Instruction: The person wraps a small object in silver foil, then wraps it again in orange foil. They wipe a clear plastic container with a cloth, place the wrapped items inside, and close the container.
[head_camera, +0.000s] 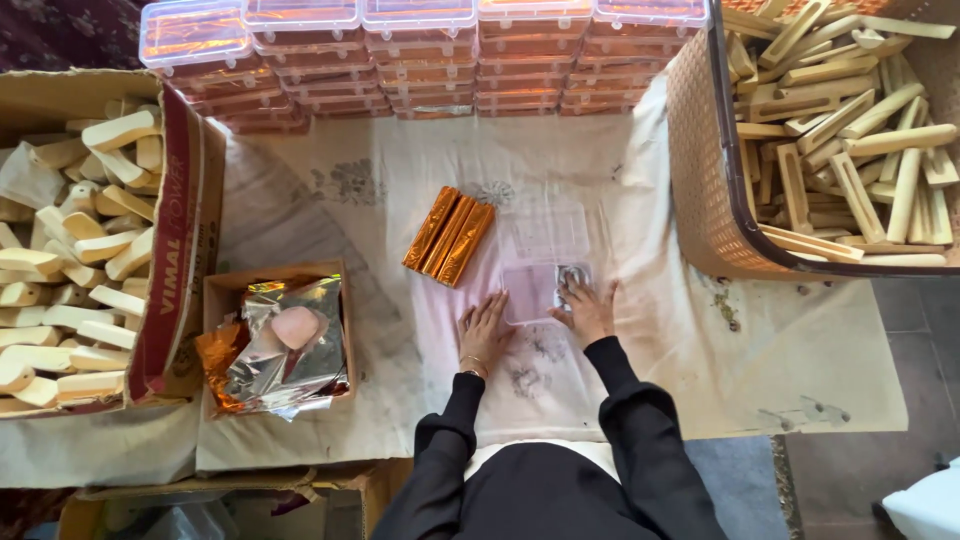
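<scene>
Here the left hand (485, 328) lies flat and open, fingertips touching the clear plastic box (540, 268) just beyond it; the right hand (588, 310), fingers spread, presses its near corner. Three gold-wrapped bars (449, 236) lie beyond the left hand.

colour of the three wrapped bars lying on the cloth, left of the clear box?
Shiny orange-gold foil on the three wrapped bars; head view, the only one, shows it.

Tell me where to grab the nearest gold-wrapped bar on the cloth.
Pinch the nearest gold bar across its narrow width near its lower end, coming from its free right side. It lies flat and slanted, pressed against two more bars on its left; the left hand is closest.
</scene>
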